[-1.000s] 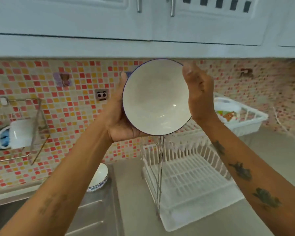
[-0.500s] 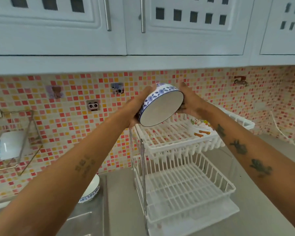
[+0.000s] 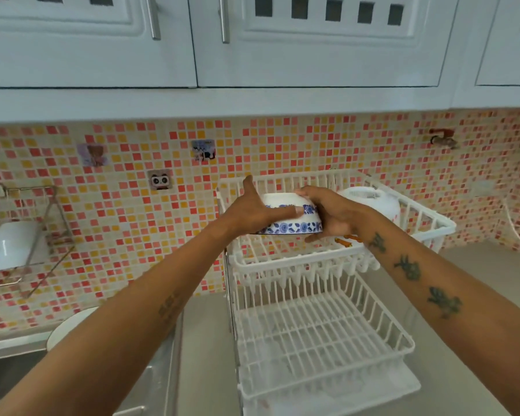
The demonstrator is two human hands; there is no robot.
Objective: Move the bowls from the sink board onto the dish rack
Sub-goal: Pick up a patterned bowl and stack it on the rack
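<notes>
The blue-patterned bowl (image 3: pixel 285 216) hangs upside down between the left hand (image 3: pixel 252 210) and right hand (image 3: pixel 332 216), both clamped on it; it seems just above the dish rack (image 3: pixel 282 259).

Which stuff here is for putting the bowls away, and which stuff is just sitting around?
For the job:
- blue-patterned bowl, upside down, held by the left hand and right hand
- white dish rack, bowl over its top tier
- second bowl by the sink, mostly hidden behind the left arm

Just sitting around:
- white container already in the top tier
- mug on the wire wall shelf
- panda sticker
</notes>
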